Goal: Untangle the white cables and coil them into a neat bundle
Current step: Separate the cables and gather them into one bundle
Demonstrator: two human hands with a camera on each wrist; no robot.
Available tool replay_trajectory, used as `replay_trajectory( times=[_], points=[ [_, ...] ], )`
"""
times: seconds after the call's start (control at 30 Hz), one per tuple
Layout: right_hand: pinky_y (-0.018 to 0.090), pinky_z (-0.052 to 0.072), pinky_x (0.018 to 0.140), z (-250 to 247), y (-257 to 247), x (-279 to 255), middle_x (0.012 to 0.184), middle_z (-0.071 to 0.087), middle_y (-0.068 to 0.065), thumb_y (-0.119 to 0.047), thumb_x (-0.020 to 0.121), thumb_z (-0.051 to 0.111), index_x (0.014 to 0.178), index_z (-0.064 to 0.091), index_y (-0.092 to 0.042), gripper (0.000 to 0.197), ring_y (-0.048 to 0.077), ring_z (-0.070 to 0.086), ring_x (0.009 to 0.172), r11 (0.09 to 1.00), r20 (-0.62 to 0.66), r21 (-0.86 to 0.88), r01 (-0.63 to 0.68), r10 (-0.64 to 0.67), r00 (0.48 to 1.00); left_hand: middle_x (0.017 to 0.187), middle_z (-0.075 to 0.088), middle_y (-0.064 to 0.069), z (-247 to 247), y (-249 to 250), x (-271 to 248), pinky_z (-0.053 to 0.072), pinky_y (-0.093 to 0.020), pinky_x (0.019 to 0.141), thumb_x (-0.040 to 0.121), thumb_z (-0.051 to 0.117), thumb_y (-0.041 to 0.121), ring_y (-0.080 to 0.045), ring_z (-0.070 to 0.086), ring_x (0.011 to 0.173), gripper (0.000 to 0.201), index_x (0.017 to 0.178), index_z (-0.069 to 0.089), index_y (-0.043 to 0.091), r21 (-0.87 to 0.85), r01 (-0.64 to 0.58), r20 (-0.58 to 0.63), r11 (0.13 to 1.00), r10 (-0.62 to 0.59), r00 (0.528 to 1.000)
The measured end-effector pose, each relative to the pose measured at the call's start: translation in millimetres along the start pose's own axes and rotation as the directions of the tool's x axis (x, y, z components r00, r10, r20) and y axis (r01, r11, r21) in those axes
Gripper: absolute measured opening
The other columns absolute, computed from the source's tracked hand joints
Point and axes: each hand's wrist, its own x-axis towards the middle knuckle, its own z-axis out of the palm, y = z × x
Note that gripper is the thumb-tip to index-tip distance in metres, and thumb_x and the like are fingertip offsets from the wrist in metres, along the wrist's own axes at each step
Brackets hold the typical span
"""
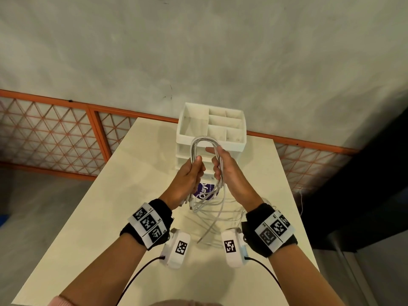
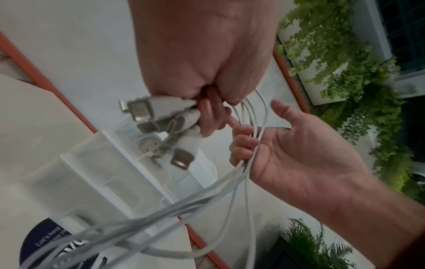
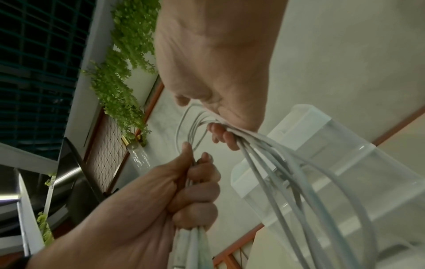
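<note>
- organizer (image 1: 211, 127) at far edge of tabletop (image 1: 92, 206), centre, wall behind it
- left hand (image 1: 189, 177) and right hand (image 1: 229, 171) side by side above tabletop, in front of organizer
- cables (image 1: 204, 141) loop over between both hands, each gripping one side
- cable slack hangs below hands, onto tabletop
- plug ends (image 2: 158, 123) bunched under left hand

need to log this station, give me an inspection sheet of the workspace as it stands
surface: cream table, slack cable lying on it
job's things: white cables arched between both hands, connectors below the left fist
clutter: white organiser; purple-labelled item
grippers: left hand grips the cables; right hand curls round them
cables: black wrist leads
surroundings: orange mesh fence, grey floor, plants
</note>
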Motion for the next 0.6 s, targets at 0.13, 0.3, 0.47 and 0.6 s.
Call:
replay_trajectory(
  times=[0.13, 0.3, 0.47, 0.6],
  points=[
    [0.024, 0.028, 0.053, 0.5, -0.2, 1.2, 0.064, 0.031, -0.006, -0.051, 0.099, 0.020, 0.096, 0.058, -0.015, 0.052, 0.007, 0.028, 0.052, 0.999, -0.094, 0.013, 0.040, -0.039, 0.995, 0.054, 0.034, 0.013, -1.8, -2.2, -0.1, 0.024, -0.016, 0.040, 0.100, 0.031, 0.043, -0.003, 0.026, 0.042, 0.038, 0.079, 0.045, 0.014, 0.024, -0.011, 0.013, 1.000, 0.010, 1.000],
    [0.029, 0.036, 0.054, 2.7, 4.7, 0.6, 0.058, 0.040, 0.000, -0.045, 0.101, 0.030, 0.080, 0.052, -0.011, 0.045, 0.016, 0.038, 0.052, 0.996, -0.141, -0.067, 0.054, -0.063, 0.988, 0.054, 0.034, 0.014, 2.6, -4.8, -1.0, 0.026, -0.016, 0.041, 0.099, 0.030, 0.045, -0.003, 0.027, 0.043, 0.040, 0.083, 0.048, 0.013, -0.004, -0.029, 0.006, 1.000, 0.029, 1.000],
    [0.029, 0.040, 0.055, 9.9, 16.0, -4.0, 0.059, 0.048, 0.006, -0.044, 0.101, 0.024, 0.076, 0.052, -0.014, 0.049, 0.020, 0.045, 0.053, 0.980, -0.105, -0.198, -0.012, -0.009, 0.994, 0.052, 0.031, 0.015, 2.0, 1.0, -2.6, 0.025, -0.014, 0.039, 0.100, 0.029, 0.041, -0.002, 0.025, 0.041, 0.038, 0.073, 0.038, 0.016, -0.059, -0.111, -0.048, 0.992, 0.108, 0.993],
    [0.021, 0.040, 0.048, 15.7, 17.6, -8.3, 0.054, 0.049, 0.001, -0.046, 0.101, 0.027, 0.086, 0.057, -0.004, 0.053, 0.014, 0.045, 0.047, 0.987, -0.052, -0.157, -0.033, 0.025, 0.998, 0.043, 0.042, 0.015, 7.8, 10.1, -7.6, 0.029, -0.011, 0.038, 0.103, 0.026, 0.031, 0.000, 0.035, 0.035, 0.034, 0.073, 0.040, 0.021, -0.070, -0.156, -0.058, 0.985, 0.152, 0.987]
  ],
)
